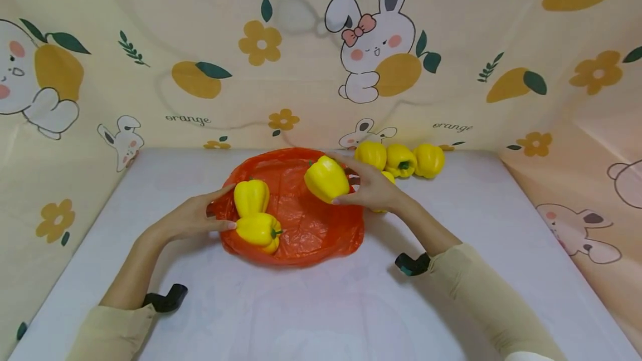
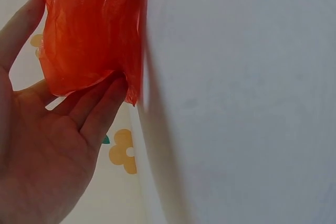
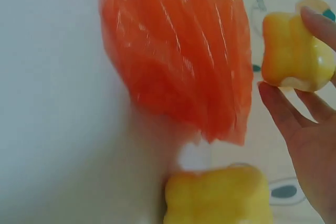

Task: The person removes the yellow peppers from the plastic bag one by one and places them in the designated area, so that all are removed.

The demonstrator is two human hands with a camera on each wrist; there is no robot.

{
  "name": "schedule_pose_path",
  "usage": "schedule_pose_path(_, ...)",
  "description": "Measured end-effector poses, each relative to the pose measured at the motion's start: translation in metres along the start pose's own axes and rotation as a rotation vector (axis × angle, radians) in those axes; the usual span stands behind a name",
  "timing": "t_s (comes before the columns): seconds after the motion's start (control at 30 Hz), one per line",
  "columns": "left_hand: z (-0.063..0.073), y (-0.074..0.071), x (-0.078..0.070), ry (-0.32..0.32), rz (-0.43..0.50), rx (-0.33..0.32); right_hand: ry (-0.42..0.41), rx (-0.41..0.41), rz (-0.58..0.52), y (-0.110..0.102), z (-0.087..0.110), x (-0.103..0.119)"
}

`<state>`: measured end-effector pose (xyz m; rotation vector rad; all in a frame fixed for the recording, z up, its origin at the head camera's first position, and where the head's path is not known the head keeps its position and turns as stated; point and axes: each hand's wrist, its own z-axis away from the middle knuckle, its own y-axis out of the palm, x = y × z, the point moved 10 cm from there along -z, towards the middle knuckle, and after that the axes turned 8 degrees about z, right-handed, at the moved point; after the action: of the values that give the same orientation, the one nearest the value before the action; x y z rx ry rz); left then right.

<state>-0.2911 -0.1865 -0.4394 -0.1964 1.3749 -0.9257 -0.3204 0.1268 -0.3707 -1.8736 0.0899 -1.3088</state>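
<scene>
An orange-red plastic bag (image 1: 301, 224) lies spread on the table, its mouth facing up. Two yellow bell peppers rest inside at its left: one upright-looking pepper (image 1: 252, 196) and one on its side (image 1: 259, 231), green stem to the right. My left hand (image 1: 195, 216) holds the bag's left rim, thumb by the lower pepper; in the left wrist view its fingers (image 2: 100, 108) reach behind the plastic. Over the bag's right part, my right hand (image 1: 368, 185) grips another yellow bell pepper (image 1: 326, 179), fingers and thumb around it, as the right wrist view shows.
Several yellow bell peppers (image 1: 400, 160) stand in a row at the back of the table, right of the bag. Another pepper (image 1: 388, 176) is partly hidden behind my right hand. A printed cloth (image 1: 301, 88) hangs behind the white table (image 1: 311, 316).
</scene>
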Motion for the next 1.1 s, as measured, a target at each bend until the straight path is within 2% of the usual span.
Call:
schedule_pose_path(0.2, 0.001, 0.000, 0.000, -0.020, 0.008, -0.001, 0.042, -0.096, 0.019, -0.023, 0.013, -0.012)
schedule_pose_path(0.47, 0.002, -0.002, 0.002, -0.039, 0.016, -0.001, 0.021, -0.189, 0.034, -0.041, 0.026, -0.006)
schedule_pose_path(0.67, 0.000, 0.000, 0.003, -0.033, 0.012, 0.008, 0.041, -0.275, 0.046, -0.052, 0.045, -0.006)
schedule_pose_path(0.87, -0.002, 0.002, 0.001, -0.001, -0.005, 0.010, 0.086, -0.346, 0.080, -0.064, 0.063, -0.018)
schedule_pose_path(1.1, -0.001, 0.002, 0.001, -0.012, -0.004, 0.017, 0.133, -0.376, 0.067, -0.076, 0.084, -0.034)
